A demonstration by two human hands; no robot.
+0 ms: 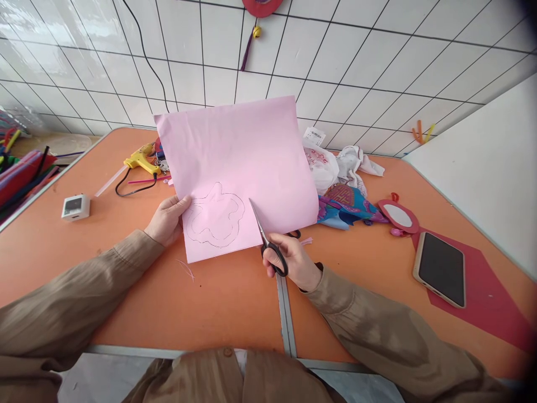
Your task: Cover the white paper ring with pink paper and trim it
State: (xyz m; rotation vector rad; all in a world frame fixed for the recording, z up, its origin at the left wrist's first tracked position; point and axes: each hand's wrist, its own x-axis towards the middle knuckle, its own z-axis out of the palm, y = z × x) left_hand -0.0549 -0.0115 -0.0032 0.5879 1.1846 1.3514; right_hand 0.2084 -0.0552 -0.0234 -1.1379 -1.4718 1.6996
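A large pink sheet (pixel 235 145) is held up above the orange table, with a wavy flower-like outline drawn in its lower left part. My left hand (pixel 168 220) pinches the sheet's left edge, thumb in front and the fingers hidden behind. In my right hand (pixel 293 260) is a pair of scissors (pixel 274 254) with black handles, the fingers wrapped round the loops. One scissor blade lies in front of the sheet, at its lower edge right of the drawn outline, and its tip points up and left. The other blade is hidden behind the sheet.
A yellow glue gun (pixel 143 160) and a white cube-shaped device (pixel 75 207) lie left on the orange table (pixel 201 313). Patterned blue cloth (pixel 350 206) and white plastic bags (pixel 321 168) sit behind the sheet. At the right, a phone (pixel 441 268) rests on red sheet material (pixel 495 296).
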